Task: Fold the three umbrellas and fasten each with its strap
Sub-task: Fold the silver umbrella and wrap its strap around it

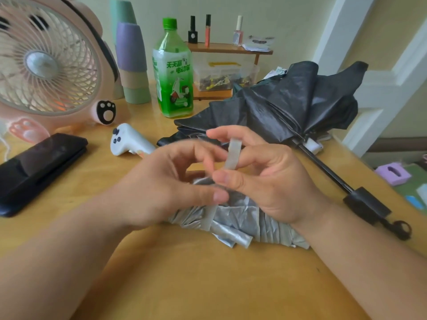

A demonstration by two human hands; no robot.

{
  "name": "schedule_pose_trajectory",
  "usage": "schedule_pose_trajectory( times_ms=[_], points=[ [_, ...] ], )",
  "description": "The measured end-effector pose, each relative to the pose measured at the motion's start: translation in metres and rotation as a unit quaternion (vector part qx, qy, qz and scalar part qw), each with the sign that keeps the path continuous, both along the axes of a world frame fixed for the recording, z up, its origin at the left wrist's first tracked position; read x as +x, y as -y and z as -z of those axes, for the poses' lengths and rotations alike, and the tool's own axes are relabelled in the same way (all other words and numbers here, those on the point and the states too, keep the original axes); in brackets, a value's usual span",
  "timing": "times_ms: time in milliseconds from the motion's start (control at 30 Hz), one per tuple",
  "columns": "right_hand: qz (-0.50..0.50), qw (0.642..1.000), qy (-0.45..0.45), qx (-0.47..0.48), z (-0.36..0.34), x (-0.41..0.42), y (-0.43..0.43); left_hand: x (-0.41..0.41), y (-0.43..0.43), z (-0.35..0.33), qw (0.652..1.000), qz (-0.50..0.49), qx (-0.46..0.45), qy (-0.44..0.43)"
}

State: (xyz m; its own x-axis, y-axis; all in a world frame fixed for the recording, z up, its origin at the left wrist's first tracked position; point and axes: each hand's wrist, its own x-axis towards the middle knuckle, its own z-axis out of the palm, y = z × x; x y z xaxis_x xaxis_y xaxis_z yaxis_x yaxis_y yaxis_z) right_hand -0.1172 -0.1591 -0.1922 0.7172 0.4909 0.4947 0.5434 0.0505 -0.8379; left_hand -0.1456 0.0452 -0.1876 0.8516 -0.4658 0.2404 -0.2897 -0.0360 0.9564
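A folded silver umbrella [240, 221] lies on the wooden table [196, 273] under both my hands. Its pale strap [233, 155] stands up between my fingers. My right hand [261, 179] pinches the strap between thumb and fingers. My left hand [171, 181] holds the bundled canopy with curled fingers, thumb near the strap's base. Behind them lies a black umbrella [288, 105], canopy loose and crumpled, its shaft and black handle [367, 204] reaching toward the right edge. A third umbrella is not visible.
A pink desk fan [46, 63] stands at the back left, with stacked cups [131, 63] and a green bottle [173, 72] beside it. A black case [39, 167] and a white controller [129, 139] lie at the left. A small shelf [228, 49] stands at the back.
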Motion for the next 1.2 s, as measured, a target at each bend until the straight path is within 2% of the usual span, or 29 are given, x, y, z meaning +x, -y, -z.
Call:
schedule_pose_trajectory(
  times_ms=[100, 200, 300, 367, 433, 533, 600, 733, 900, 1100, 1200],
  points=[
    [0.008, 1.000, -0.012, 0.004, -0.003, 0.000, 0.000, -0.008, 0.006, 0.004, 0.999, -0.024, 0.021, 0.044],
    [0.014, 1.000, -0.002, 0.000, -0.002, 0.000, 0.002, -0.007, 0.009, 0.004, 0.996, -0.082, -0.028, 0.017],
    [0.019, 1.000, 0.013, -0.013, 0.000, 0.000, 0.001, -0.009, 0.010, 0.003, 0.998, -0.049, -0.021, 0.040],
    [-0.005, 1.000, -0.016, 0.002, -0.003, 0.002, 0.003, -0.012, 0.008, 0.002, 0.997, -0.038, -0.046, 0.042],
    [-0.071, 0.995, -0.068, 0.002, -0.010, 0.006, 0.012, -0.011, 0.003, 0.003, 0.995, -0.054, -0.081, 0.017],
    [-0.187, 0.974, -0.075, -0.101, -0.018, 0.012, 0.029, -0.009, -0.003, 0.004, 0.991, -0.020, -0.129, -0.009],
    [-0.211, 0.959, -0.059, -0.177, -0.019, 0.014, 0.033, -0.010, -0.002, 0.003, 0.991, 0.013, -0.137, 0.002],
    [-0.213, 0.943, -0.084, -0.243, -0.020, 0.015, 0.038, -0.010, -0.003, 0.001, 0.987, 0.030, -0.156, -0.018],
    [-0.213, 0.929, -0.133, -0.273, -0.017, 0.015, 0.046, -0.008, -0.005, 0.003, 0.988, 0.032, -0.149, -0.012],
    [-0.140, 0.949, -0.149, -0.240, -0.014, 0.016, 0.041, -0.007, -0.004, 0.002, 0.989, 0.016, -0.144, -0.028],
    [-0.164, 0.953, -0.154, -0.205, -0.018, 0.015, 0.044, -0.007, -0.005, 0.002, 0.988, 0.020, -0.147, -0.035]
  ],
)
